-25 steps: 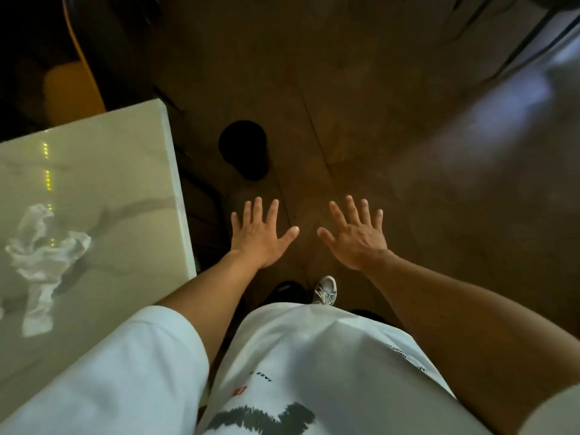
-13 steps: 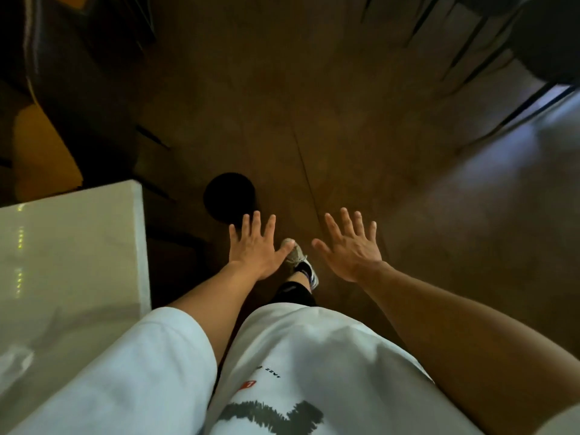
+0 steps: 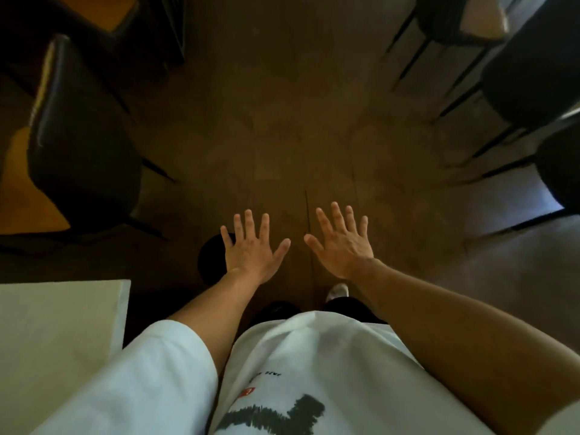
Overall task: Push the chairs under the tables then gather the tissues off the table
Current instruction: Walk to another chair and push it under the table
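Dining room or café: dark chairs (image 3: 81, 146), white table (image 3: 62, 324), several seating groups.

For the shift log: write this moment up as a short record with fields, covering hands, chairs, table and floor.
left hand: open, fingers spread, holds nothing
right hand: open, fingers spread, holds nothing
dark chair: ahead on the left, untouched
chairs at right: dark, thin legs, untouched
white table: lower left, only a corner in view, no tissues visible on that part
black round object: on the floor, partly behind the left hand
floor: brown
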